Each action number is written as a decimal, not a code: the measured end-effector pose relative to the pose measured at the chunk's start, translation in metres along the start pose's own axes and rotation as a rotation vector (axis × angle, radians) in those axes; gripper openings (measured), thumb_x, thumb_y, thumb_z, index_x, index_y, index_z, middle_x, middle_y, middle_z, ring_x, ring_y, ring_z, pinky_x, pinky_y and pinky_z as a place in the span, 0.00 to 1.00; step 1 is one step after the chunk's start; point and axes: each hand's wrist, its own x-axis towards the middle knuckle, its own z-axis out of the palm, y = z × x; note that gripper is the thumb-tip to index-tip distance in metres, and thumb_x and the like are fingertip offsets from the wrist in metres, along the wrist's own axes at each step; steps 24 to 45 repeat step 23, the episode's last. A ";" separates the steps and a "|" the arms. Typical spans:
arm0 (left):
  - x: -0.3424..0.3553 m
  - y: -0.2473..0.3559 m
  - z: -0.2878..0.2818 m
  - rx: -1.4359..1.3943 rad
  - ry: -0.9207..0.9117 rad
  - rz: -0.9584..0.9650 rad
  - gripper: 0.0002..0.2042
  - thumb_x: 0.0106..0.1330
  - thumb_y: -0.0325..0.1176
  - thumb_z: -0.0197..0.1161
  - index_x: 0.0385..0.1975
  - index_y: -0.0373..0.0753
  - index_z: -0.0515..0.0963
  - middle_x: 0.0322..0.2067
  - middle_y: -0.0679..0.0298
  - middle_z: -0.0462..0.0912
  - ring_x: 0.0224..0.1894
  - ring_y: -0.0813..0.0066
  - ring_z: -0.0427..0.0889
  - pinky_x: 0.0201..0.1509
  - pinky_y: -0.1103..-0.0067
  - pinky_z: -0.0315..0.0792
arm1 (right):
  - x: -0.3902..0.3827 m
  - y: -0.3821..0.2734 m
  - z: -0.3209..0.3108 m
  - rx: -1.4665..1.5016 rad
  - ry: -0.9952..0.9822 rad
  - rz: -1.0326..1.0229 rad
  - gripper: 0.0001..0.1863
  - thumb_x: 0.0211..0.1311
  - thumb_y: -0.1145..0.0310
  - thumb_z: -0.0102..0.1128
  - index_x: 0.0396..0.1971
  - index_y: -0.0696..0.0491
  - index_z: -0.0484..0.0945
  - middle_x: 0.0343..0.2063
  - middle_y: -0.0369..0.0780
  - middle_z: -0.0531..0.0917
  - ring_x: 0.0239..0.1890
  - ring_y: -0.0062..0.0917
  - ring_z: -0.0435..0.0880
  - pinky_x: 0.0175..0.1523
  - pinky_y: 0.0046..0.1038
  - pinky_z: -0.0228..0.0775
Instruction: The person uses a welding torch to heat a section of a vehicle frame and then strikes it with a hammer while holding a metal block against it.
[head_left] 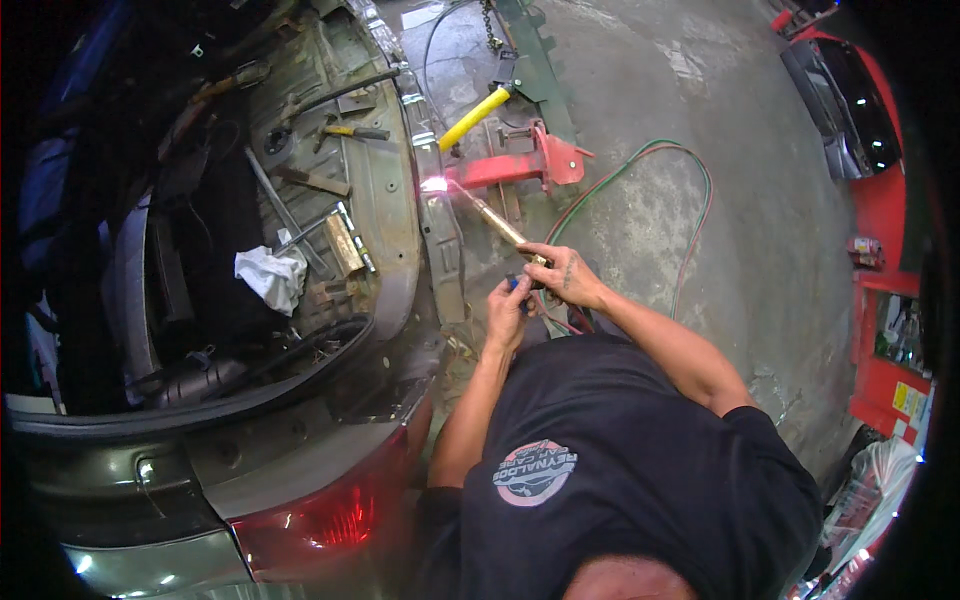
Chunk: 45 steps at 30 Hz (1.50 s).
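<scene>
My right hand (568, 277) is wrapped round the rear of a brass-coloured gas torch (492, 218). The torch points up and left, and a bright glow (434, 184) burns at its tip against the car's metal edge. Just below, my left hand (508, 314) pinches a small blue piece (517, 286) by the torch's rear end; whether it is the torch's knob I cannot tell. Beside the glow, a red metal clamp or arm (500, 170) reaches to the edge. Above it lies a yellow bar-like handle (474, 120).
Green and red hoses (708, 190) loop over the concrete floor to my right. In the car's open rear lie a hammer (355, 132), a white rag (270, 280), a wood block (343, 246) and bars. A red tail light (320, 515) is near my left arm; red shop equipment (880, 330) stands far right.
</scene>
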 end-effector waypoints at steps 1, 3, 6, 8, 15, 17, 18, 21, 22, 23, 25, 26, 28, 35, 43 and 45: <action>-0.002 0.001 0.001 -0.018 0.019 -0.003 0.12 0.73 0.37 0.68 0.46 0.35 0.81 0.31 0.67 0.82 0.26 0.81 0.76 0.26 0.81 0.69 | 0.001 -0.001 0.000 -0.009 -0.004 -0.012 0.29 0.68 0.59 0.61 0.66 0.54 0.76 0.25 0.39 0.84 0.23 0.19 0.78 0.31 0.29 0.73; -0.002 0.003 -0.001 -0.034 0.039 -0.003 0.11 0.73 0.37 0.68 0.46 0.35 0.81 0.30 0.67 0.82 0.26 0.81 0.77 0.26 0.81 0.69 | 0.003 -0.003 0.002 -0.016 -0.011 -0.027 0.29 0.68 0.59 0.61 0.66 0.54 0.76 0.25 0.39 0.84 0.23 0.20 0.78 0.30 0.29 0.73; -0.002 0.005 -0.005 -0.038 0.045 0.013 0.11 0.73 0.37 0.68 0.45 0.36 0.81 0.30 0.67 0.81 0.26 0.80 0.77 0.26 0.80 0.69 | 0.009 -0.001 0.006 -0.004 -0.031 0.000 0.29 0.67 0.60 0.61 0.66 0.53 0.76 0.24 0.40 0.83 0.23 0.20 0.78 0.31 0.30 0.73; -0.002 0.007 -0.008 -0.021 0.062 0.033 0.11 0.73 0.37 0.68 0.45 0.36 0.80 0.31 0.66 0.82 0.26 0.79 0.77 0.27 0.79 0.70 | 0.011 -0.001 0.008 -0.041 -0.025 -0.055 0.29 0.67 0.60 0.61 0.66 0.53 0.76 0.24 0.41 0.83 0.24 0.21 0.78 0.31 0.31 0.73; -0.002 0.012 -0.007 -0.046 0.070 0.030 0.11 0.73 0.36 0.68 0.45 0.35 0.80 0.33 0.65 0.83 0.26 0.79 0.76 0.27 0.79 0.70 | 0.015 0.002 0.011 -0.052 -0.030 -0.097 0.28 0.67 0.60 0.61 0.66 0.53 0.77 0.24 0.41 0.83 0.24 0.20 0.78 0.31 0.31 0.73; -0.002 0.010 -0.007 -0.037 0.031 0.039 0.11 0.73 0.37 0.68 0.44 0.35 0.80 0.34 0.64 0.84 0.26 0.79 0.76 0.27 0.79 0.70 | 0.012 0.001 0.009 -0.031 -0.024 -0.042 0.28 0.68 0.60 0.61 0.66 0.53 0.77 0.24 0.41 0.83 0.24 0.20 0.78 0.31 0.30 0.73; -0.002 0.007 -0.007 -0.038 0.031 0.039 0.11 0.73 0.37 0.68 0.44 0.35 0.80 0.34 0.64 0.84 0.26 0.79 0.76 0.27 0.79 0.70 | 0.010 0.000 0.008 -0.032 -0.024 -0.041 0.28 0.68 0.60 0.61 0.66 0.53 0.77 0.24 0.41 0.83 0.24 0.20 0.78 0.31 0.30 0.73; 0.000 0.002 -0.006 -0.014 0.051 -0.010 0.12 0.72 0.37 0.69 0.45 0.35 0.80 0.35 0.64 0.84 0.26 0.79 0.76 0.28 0.79 0.70 | 0.005 0.001 0.003 -0.029 -0.015 0.005 0.29 0.68 0.59 0.62 0.66 0.53 0.76 0.24 0.42 0.83 0.24 0.21 0.78 0.31 0.31 0.73; 0.001 0.001 -0.005 -0.006 0.024 -0.008 0.13 0.72 0.37 0.69 0.47 0.35 0.80 0.35 0.65 0.84 0.26 0.78 0.77 0.28 0.79 0.70 | 0.005 0.002 0.001 -0.051 -0.018 0.004 0.29 0.68 0.58 0.62 0.67 0.53 0.76 0.24 0.42 0.84 0.23 0.22 0.78 0.31 0.32 0.73; 0.001 0.000 -0.005 0.004 -0.004 -0.007 0.13 0.72 0.37 0.69 0.49 0.34 0.80 0.34 0.65 0.84 0.26 0.78 0.77 0.28 0.79 0.71 | 0.005 0.004 0.000 -0.072 -0.020 0.003 0.30 0.68 0.58 0.61 0.67 0.52 0.76 0.25 0.43 0.84 0.22 0.23 0.78 0.31 0.33 0.73; 0.001 0.000 -0.005 0.004 -0.004 -0.007 0.13 0.72 0.37 0.69 0.49 0.34 0.80 0.34 0.65 0.84 0.26 0.78 0.77 0.28 0.79 0.71 | 0.005 0.004 0.000 -0.072 -0.020 0.003 0.30 0.68 0.58 0.61 0.67 0.52 0.76 0.25 0.43 0.84 0.22 0.23 0.78 0.31 0.33 0.73; 0.001 0.000 -0.005 0.004 -0.004 -0.007 0.13 0.72 0.37 0.69 0.49 0.34 0.80 0.34 0.65 0.84 0.26 0.78 0.77 0.28 0.79 0.71 | 0.005 0.004 0.000 -0.072 -0.020 0.003 0.30 0.68 0.58 0.61 0.67 0.52 0.76 0.25 0.43 0.84 0.22 0.23 0.78 0.31 0.33 0.73; 0.001 0.000 -0.005 0.004 -0.004 -0.007 0.13 0.72 0.37 0.69 0.49 0.34 0.80 0.34 0.65 0.84 0.26 0.78 0.77 0.28 0.79 0.71 | 0.005 0.004 0.000 -0.072 -0.020 0.003 0.30 0.68 0.58 0.61 0.67 0.52 0.76 0.25 0.43 0.84 0.22 0.23 0.78 0.31 0.33 0.73; 0.001 0.000 -0.005 0.004 -0.004 -0.007 0.13 0.72 0.37 0.69 0.49 0.34 0.80 0.34 0.65 0.84 0.26 0.78 0.77 0.28 0.79 0.71 | 0.005 0.004 0.000 -0.072 -0.020 0.003 0.30 0.68 0.58 0.61 0.67 0.52 0.76 0.25 0.43 0.84 0.22 0.23 0.78 0.31 0.33 0.73; 0.001 0.000 -0.005 0.004 -0.004 -0.007 0.13 0.72 0.37 0.69 0.49 0.34 0.80 0.34 0.65 0.84 0.26 0.78 0.77 0.28 0.79 0.71 | 0.005 0.004 0.000 -0.072 -0.020 0.003 0.30 0.68 0.58 0.61 0.67 0.52 0.76 0.25 0.43 0.84 0.22 0.23 0.78 0.31 0.33 0.73; 0.001 0.000 -0.005 0.004 -0.004 -0.007 0.13 0.72 0.37 0.69 0.49 0.34 0.80 0.34 0.65 0.84 0.26 0.78 0.77 0.28 0.79 0.71 | 0.005 0.004 0.000 -0.072 -0.020 0.003 0.30 0.68 0.58 0.61 0.67 0.52 0.76 0.25 0.43 0.84 0.22 0.23 0.78 0.31 0.33 0.73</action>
